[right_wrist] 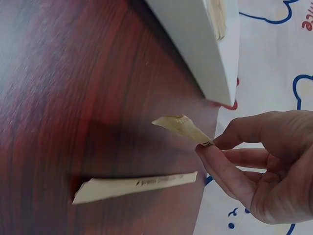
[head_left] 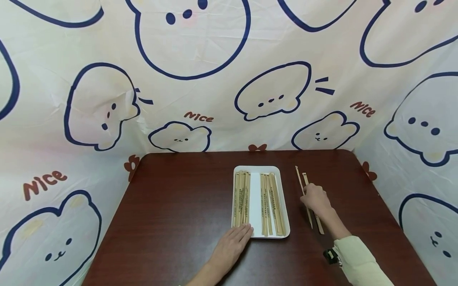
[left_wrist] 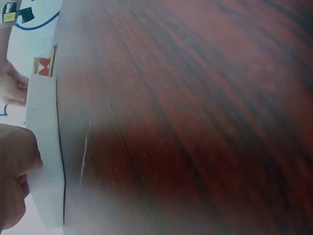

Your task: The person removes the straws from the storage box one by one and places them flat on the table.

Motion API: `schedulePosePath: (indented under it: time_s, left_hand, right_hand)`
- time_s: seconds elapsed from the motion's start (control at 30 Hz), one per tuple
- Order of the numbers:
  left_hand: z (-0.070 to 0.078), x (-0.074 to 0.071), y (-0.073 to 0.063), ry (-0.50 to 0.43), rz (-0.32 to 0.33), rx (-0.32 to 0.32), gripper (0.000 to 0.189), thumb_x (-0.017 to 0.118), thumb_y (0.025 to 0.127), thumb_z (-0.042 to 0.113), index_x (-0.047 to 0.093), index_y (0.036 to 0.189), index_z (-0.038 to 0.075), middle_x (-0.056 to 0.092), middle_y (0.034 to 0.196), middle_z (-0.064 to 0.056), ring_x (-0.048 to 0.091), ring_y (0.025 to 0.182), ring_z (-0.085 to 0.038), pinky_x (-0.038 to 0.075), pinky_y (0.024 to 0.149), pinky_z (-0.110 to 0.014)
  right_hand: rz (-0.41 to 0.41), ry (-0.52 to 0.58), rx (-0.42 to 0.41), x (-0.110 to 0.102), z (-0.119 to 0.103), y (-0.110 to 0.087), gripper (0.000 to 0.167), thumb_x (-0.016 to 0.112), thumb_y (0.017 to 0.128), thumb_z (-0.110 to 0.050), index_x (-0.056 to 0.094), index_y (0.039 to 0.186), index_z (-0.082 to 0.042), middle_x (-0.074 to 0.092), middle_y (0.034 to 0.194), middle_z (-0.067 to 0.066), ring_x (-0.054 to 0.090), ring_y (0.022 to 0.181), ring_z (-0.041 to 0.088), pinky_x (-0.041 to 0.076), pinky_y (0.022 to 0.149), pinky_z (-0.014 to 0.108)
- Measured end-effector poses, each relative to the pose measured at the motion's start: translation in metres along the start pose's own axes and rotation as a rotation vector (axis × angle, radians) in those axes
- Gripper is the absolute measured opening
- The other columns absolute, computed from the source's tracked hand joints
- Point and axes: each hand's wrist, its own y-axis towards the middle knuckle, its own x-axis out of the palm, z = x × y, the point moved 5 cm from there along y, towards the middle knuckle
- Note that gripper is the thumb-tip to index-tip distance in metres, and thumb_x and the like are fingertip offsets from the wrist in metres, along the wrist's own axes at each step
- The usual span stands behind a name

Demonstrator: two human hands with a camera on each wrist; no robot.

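My right hand (head_left: 317, 199) pinches a paper-wrapped pair of chopsticks (right_wrist: 183, 128) between thumb and finger, to the right of a white tray (head_left: 255, 198). In the right wrist view the held packet tilts above the table. Another wrapped pair of chopsticks (right_wrist: 137, 187) lies on the table beside it, printed along its sleeve. My left hand (head_left: 232, 244) rests on the tray's near left corner with fingers straight. Inside the tray, wrapped chopsticks lie lengthwise in two groups, a left bundle (head_left: 241, 198) and a right group (head_left: 273, 202), with a bare strip between.
The tray stands on a dark reddish-brown wooden table (head_left: 179, 206). A cloth (head_left: 222, 95) with cartoon animals hangs behind the table and along both sides. A small dark device (head_left: 331, 256) sits at the right wrist, by a pale sleeve (head_left: 359, 258).
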Motion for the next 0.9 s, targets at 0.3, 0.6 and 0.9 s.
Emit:
schedulePosePath:
  time_s: [0.3,0.6,0.9]
  left_hand:
    - [0.000,-0.001,-0.001,-0.009,0.000,-0.008,0.050,0.060,0.086,0.005,0.060,0.136,0.006,0.059,0.139,-0.009,0.055,0.128,-0.020,0.044,0.106,-0.034]
    - [0.000,-0.001,-0.001,-0.020,0.034,-0.010,0.050,0.064,0.085,0.005,0.061,0.134,0.005,0.060,0.137,-0.009,0.056,0.126,-0.020,0.045,0.105,-0.034]
    - [-0.001,-0.001,0.000,-0.016,0.043,-0.005,0.046,0.061,0.087,0.007,0.062,0.133,0.006,0.061,0.135,-0.009,0.057,0.126,-0.020,0.045,0.104,-0.034]
  right_hand:
    - [0.002,-0.011,0.032,0.002,0.017,0.000,0.029,0.059,0.081,0.000,0.042,0.060,-0.012,0.041,0.055,0.001,0.041,0.050,0.018,0.034,0.046,0.030]
    - [-0.027,-0.003,0.061,0.006,0.030,-0.003,0.021,0.056,0.086,0.003,0.050,0.067,-0.005,0.046,0.056,0.006,0.043,0.048,0.017,0.036,0.045,0.028]
    - [-0.040,-0.008,0.072,0.009,0.037,-0.003,0.017,0.057,0.089,0.002,0.055,0.072,0.000,0.053,0.061,0.010,0.051,0.050,0.020,0.041,0.044,0.029]
